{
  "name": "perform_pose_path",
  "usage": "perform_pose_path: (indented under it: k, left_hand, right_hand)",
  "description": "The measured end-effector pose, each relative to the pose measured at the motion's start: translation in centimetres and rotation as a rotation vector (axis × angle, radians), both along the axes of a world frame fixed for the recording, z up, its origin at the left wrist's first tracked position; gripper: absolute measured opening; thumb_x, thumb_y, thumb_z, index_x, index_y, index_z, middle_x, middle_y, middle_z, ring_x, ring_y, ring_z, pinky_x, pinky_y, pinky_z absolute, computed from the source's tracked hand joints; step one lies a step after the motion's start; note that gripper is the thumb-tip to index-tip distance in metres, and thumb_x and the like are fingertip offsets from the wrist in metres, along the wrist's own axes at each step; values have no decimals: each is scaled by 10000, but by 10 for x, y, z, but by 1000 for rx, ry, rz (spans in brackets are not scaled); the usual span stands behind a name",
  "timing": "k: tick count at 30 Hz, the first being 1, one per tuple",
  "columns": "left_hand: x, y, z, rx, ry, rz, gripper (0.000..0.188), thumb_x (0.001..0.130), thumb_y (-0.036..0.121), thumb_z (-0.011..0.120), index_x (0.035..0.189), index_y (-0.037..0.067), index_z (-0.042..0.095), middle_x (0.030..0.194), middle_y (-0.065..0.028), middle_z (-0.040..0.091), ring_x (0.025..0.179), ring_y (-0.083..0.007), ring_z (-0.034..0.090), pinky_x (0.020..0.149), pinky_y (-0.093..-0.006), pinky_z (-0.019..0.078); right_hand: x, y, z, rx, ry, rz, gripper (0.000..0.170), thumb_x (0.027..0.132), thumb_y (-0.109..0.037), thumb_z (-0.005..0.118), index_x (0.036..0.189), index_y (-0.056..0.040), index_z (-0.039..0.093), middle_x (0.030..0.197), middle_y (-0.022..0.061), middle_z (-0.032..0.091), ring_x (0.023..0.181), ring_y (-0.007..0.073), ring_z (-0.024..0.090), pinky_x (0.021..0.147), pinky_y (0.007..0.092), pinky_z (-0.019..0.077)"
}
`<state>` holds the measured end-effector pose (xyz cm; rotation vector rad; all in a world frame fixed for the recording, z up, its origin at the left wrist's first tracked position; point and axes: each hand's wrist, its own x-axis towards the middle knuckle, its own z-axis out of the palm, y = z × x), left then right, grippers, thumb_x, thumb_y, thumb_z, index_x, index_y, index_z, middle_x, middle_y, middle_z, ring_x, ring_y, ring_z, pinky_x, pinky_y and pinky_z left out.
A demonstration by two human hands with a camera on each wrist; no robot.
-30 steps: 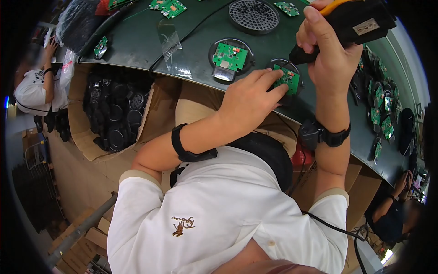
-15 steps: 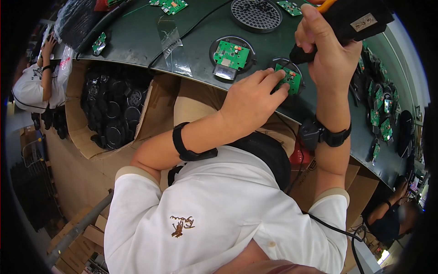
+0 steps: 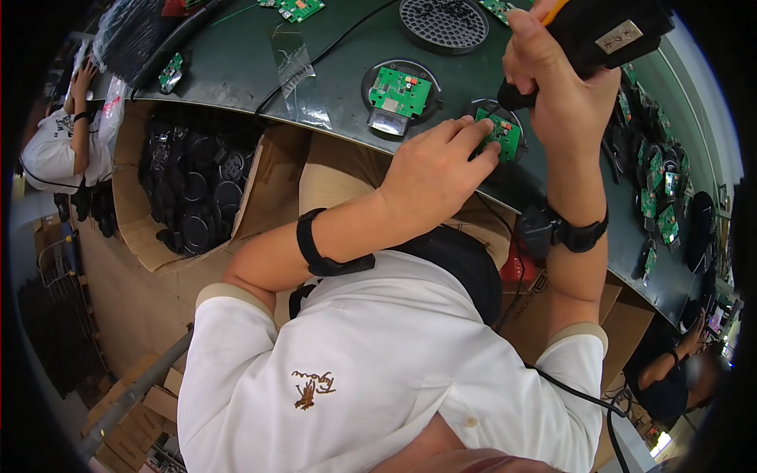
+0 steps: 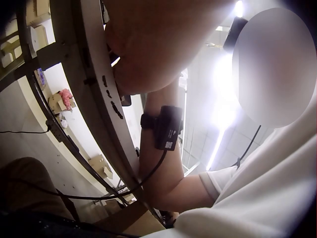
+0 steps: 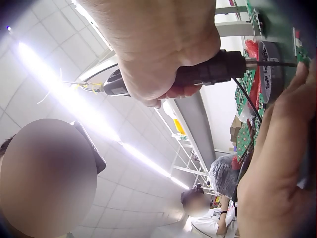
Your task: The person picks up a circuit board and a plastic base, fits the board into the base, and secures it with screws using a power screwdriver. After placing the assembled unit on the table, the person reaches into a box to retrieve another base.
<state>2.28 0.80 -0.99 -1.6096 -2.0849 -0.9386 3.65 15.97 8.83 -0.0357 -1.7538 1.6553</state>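
Note:
My right hand (image 3: 568, 98) grips an electric screwdriver (image 3: 615, 35), its dark body raised over the bench. In the right wrist view the screwdriver (image 5: 210, 69) has a thin metal bit reaching toward my left hand (image 5: 280, 144). The bit overlaps a green circuit board (image 3: 501, 135) in a round black housing near the bench edge. My left hand (image 3: 434, 173) rests its extended fingertips on the near left side of that board. Another green circuit board (image 3: 400, 92) sits in a black housing just to the left. The left wrist view shows neither board.
A round perforated tray (image 3: 443, 39) of small black parts stands farther back. Boards with black parts (image 3: 654, 185) are heaped at right. A carton (image 3: 260, 189) of black housings stands below the bench at left. A clear plastic strip (image 3: 296, 75) and a black cable lie on the bench.
My right hand and the screwdriver have shifted slightly left. My left hand keeps its fingertips on the board. The head view has moved a little.

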Motion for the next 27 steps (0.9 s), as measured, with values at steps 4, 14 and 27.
perform_pose_path:
  k: [4,14,27]
  left_hand:
    - [0,0,1,-8,4,-1,348,772,86,718,1119,90,736,1222,-75,695,1024,-253,698,794,-343,613]
    - [-5,-4,17,5,-190,-78,397,716,50,784,1106,84,715,1239,-76,691,1078,-283,680,871,-382,597]
    - [-26,8,81,155,-818,-239,268,847,3,801,1106,-6,732,1014,-98,707,914,-161,711,777,-316,615]
  right_hand:
    - [3,0,0,28,8,-1,182,944,-74,752,979,-3,589,625,7,551,448,86,495,427,239,377]
    - [6,48,54,-5,261,-40,309,976,-111,674,1224,40,569,786,43,602,649,120,588,623,276,485]
    - [58,102,43,407,-164,-466,378,1022,-192,641,1320,39,613,1162,129,690,1058,227,668,924,351,511]
